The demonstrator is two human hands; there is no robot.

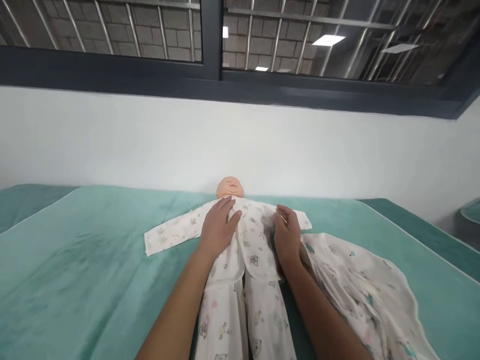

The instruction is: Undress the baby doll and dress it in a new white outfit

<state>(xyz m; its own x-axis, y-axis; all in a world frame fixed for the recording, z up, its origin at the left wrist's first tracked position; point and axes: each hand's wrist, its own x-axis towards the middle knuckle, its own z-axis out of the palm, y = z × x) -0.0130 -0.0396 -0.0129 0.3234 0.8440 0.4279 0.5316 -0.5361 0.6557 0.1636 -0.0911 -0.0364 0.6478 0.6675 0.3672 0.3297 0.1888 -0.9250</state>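
A baby doll [230, 187] lies on its back, its head toward the wall. It wears a white printed baby shirt [251, 240], with one sleeve stretched out to the left and the other to the right. White printed pants [262, 320] cover its legs below the shirt hem. My left hand [220, 227] rests flat on the chest of the shirt, fingers extended. At the right side of the shirt, near the right sleeve, is my right hand [287, 232], its fingers slightly curled; whether they pinch the fabric is hidden.
A crumpled white printed blanket [360, 285] lies on the right, close to my right forearm. Everything rests on a green padded surface [93, 260]. Behind it rises a white wall [150, 135] below a dark-framed window [212, 50] with metal bars.
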